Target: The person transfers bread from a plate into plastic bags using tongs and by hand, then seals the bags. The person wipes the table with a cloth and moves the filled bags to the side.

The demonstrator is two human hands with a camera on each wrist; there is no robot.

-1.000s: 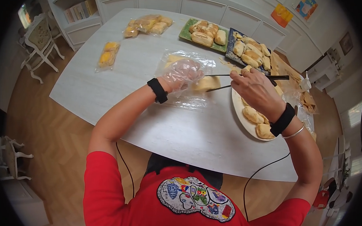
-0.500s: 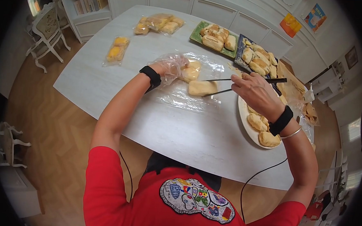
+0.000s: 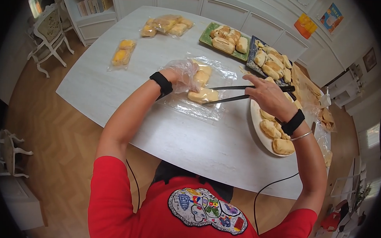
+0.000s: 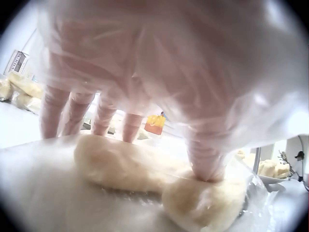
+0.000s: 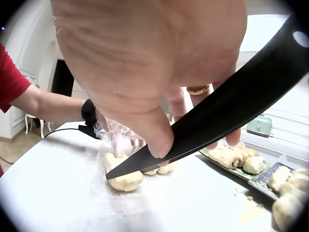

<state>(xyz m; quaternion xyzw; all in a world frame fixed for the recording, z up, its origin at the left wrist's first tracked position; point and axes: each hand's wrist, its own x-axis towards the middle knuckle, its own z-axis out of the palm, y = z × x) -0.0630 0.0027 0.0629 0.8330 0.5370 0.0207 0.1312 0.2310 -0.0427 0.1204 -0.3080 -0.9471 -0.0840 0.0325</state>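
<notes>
In the head view, my left hand (image 3: pixel 182 75), in a clear plastic glove, rests at the left of two pale bread rolls on clear plastic film (image 3: pixel 191 110). Its fingers stand straight down by the longer roll (image 4: pixel 116 159), and the thumb touches the nearer roll (image 4: pixel 203 203). My right hand (image 3: pixel 271 97) grips black tongs (image 3: pixel 232 97). The tong arms are spread, their tips at either side of the right end of the nearer roll (image 3: pixel 200 95), which lies on the film; whether they touch it, I cannot tell.
A white oval plate (image 3: pixel 264 141) of rolls stands at the right. Behind are a green tray (image 3: pixel 205 40) and a dark patterned tray (image 3: pixel 254 68) holding bread. Bagged rolls (image 3: pixel 169 25) lie at the back left, with another bag (image 3: pixel 122 54) nearer. Brown paper (image 3: pixel 306 88) lies at the far right.
The tongs have carried a roll leftward and down onto the film, in front of the other roll. My left hand has shifted slightly right and down, against the rolls.
</notes>
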